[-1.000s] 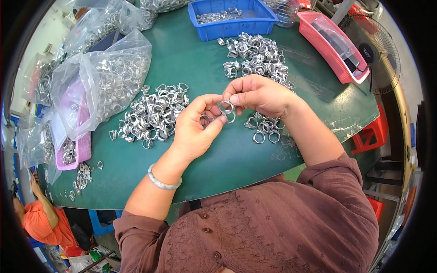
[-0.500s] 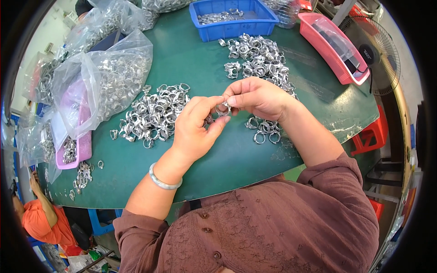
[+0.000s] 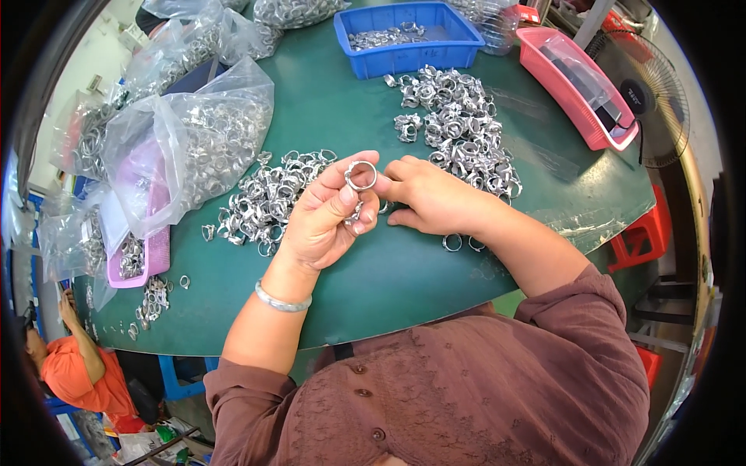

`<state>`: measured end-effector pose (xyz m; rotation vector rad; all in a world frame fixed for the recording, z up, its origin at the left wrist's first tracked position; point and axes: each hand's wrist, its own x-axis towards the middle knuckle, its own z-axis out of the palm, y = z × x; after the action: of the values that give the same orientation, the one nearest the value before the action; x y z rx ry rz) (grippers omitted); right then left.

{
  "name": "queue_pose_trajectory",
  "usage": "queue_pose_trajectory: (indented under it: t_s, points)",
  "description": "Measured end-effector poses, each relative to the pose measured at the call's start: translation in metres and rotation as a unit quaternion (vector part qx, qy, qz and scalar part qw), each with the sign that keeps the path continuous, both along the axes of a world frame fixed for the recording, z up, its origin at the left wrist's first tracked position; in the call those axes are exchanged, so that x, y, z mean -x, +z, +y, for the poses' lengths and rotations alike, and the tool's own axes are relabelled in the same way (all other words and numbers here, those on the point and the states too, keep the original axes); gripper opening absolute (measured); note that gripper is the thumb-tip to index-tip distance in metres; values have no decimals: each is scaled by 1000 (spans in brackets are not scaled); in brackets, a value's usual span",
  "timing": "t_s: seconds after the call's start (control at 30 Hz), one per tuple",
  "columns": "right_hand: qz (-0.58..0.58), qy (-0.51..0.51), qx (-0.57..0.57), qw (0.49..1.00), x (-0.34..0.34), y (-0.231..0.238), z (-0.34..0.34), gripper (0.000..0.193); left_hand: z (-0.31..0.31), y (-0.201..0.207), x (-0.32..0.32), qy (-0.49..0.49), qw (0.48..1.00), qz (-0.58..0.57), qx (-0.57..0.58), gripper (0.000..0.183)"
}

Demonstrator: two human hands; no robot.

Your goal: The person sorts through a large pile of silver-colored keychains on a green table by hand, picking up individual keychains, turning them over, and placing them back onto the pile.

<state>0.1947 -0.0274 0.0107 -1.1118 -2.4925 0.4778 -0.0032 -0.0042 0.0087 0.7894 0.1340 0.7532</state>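
My left hand (image 3: 322, 221), with a pale bangle on its wrist, pinches a silver metal ring (image 3: 362, 177) upright between thumb and fingers. At least one more shiny metal piece shows against its lower fingers. My right hand (image 3: 435, 198) is just to the right, back upward, fingers curled. Its fingertips lie close beside the left hand's fingers; whatever they hold is hidden. Behind my left hand spreads a heap of silver rings (image 3: 268, 198). Beyond my right hand lies a second, longer heap of rings (image 3: 458, 120), partly covered by that hand.
A blue tray (image 3: 416, 64) with some rings stands at the back, a pink basket (image 3: 571, 89) right of it. Clear bags of rings (image 3: 214, 132) and a lilac basket (image 3: 158, 252) crowd the left. A fan (image 3: 649, 97) is far right; a person in orange (image 3: 85, 373) is at left.
Both hands had met at one ring; now the left hand has turned palm up, holding the ring raised. The right hand has turned over and lowered slightly. The whole view has shifted a little.
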Motion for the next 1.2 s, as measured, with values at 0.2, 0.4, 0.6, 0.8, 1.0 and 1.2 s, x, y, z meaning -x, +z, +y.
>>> queue_pose_trajectory:
  t_s: [0.2, 0.4, 0.6, 0.8, 1.0, 1.2]
  points:
    - [6, -5, -7, 1000, -2, -3, 2, 33, 1, 0, 0, -23, 1000, -7, 15, 41]
    - [47, -38, 48, 997, -7, 7, 3, 23, 2, 1, 1, -16, 999, 1, 34, 40]
    - [294, -97, 201, 929, -14, 8, 8, 23, 4, 6, 0, 3, 998, -2, 64, 38]
    - [340, -87, 143, 926, -9, 17, 4, 26, 1, 6, 0, 91, 985, 133, 54, 34]
    - [342, -49, 123, 930, -5, 18, 0, 31, -12, 6, -13, 174, 943, 266, -99, 34]
    - [373, -28, 118, 920, -5, 14, 1, 42, -13, 6, -14, 213, 911, 300, -188, 26]
